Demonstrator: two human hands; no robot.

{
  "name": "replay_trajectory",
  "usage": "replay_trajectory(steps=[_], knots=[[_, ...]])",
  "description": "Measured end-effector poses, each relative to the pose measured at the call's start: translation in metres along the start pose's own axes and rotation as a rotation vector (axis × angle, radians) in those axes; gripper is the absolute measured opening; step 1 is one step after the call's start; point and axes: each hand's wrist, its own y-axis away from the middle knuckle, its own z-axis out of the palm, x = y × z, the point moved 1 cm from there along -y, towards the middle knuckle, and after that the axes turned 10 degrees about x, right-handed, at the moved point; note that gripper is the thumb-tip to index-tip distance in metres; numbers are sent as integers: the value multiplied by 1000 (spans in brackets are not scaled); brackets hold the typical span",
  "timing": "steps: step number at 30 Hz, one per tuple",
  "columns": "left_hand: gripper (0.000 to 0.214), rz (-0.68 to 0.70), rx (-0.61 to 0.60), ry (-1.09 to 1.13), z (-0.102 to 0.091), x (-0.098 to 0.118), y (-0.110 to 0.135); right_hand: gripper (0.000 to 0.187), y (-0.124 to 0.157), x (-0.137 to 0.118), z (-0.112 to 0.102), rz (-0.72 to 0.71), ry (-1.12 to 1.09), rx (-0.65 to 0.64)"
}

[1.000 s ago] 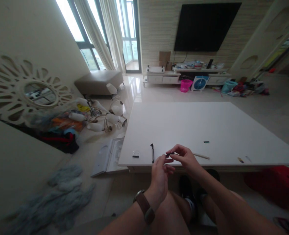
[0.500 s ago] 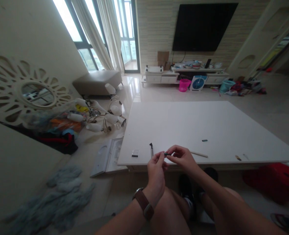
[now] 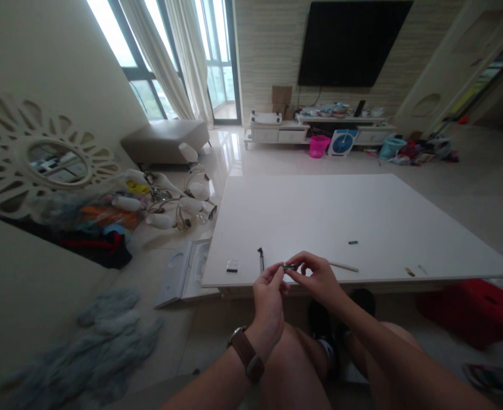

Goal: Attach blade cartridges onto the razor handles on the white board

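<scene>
Over the near edge of the white table [image 3: 302, 216], a small dark green strip [image 3: 289, 267] is pinched between both hands. My left hand [image 3: 269, 293] has thumb and fingers closed on its left end. From the right, my right hand [image 3: 318, 275] grips the other end with its fingertips. What exactly the strip is cannot be made out. A similar green strip [image 3: 353, 243] lies farther back on the tabletop. Just beyond my left hand is a slim tool with a black tip [image 3: 260, 258], and a pale stick [image 3: 344, 266] lies to the right of my right hand.
A small clear packet with a dark edge [image 3: 233, 266] lies at the table's left corner; a small brown-and-black piece [image 3: 409, 272] is at the right. An open white box [image 3: 177, 273] and a chandelier [image 3: 183, 208] are on the floor to the left. A red stool [image 3: 475, 313] stands right.
The strip has turned slightly between the fingers, so more of its green face shows. Both hands keep their hold. The whole view has shifted a little.
</scene>
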Motion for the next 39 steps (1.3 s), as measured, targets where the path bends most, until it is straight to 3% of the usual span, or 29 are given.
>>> replay_trajectory(steps=[9,21,39], knots=[[37,18,-18,-23,1,3,2,6,1,-1,-1,-94,-3,45],[37,46,-9,-52,1,5,3,14,-1,2,-1,-21,31,10],[38,64,-23,-74,0,4,3,18,0,3,-3,-82,74,-31]])
